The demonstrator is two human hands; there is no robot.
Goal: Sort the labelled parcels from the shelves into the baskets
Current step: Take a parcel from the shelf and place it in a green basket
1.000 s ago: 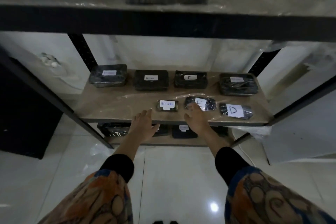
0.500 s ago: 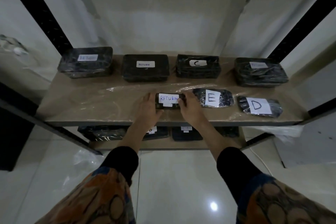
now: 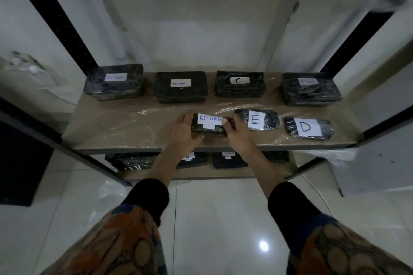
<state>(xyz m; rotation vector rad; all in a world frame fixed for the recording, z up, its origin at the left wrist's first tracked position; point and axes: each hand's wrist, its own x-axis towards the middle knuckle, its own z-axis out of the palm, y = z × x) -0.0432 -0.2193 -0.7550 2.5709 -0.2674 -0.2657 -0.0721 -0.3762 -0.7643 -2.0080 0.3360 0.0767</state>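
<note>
A small black parcel labelled RETURN (image 3: 209, 124) lies near the front of the wooden shelf (image 3: 116, 127). My left hand (image 3: 184, 135) grips its left end and my right hand (image 3: 238, 134) grips its right end, fingers curled over the label's edge. To the right lie flat parcels labelled E (image 3: 259, 119) and D (image 3: 309, 128). The back row holds a parcel with a blurred label (image 3: 114, 82), a RETURN parcel (image 3: 181, 87), a C parcel (image 3: 239, 83) and another parcel (image 3: 310, 89).
Black perforated uprights (image 3: 55, 13) frame the shelf on both sides. A lower shelf holds more dark parcels (image 3: 229, 159). Glossy white floor tiles (image 3: 212, 219) lie below. A dark object (image 3: 20, 163) stands at the left. No baskets are in view.
Both hands reached from the shelf's front edge to the small RETURN parcel and closed on its two ends. The view came closer to the shelf.
</note>
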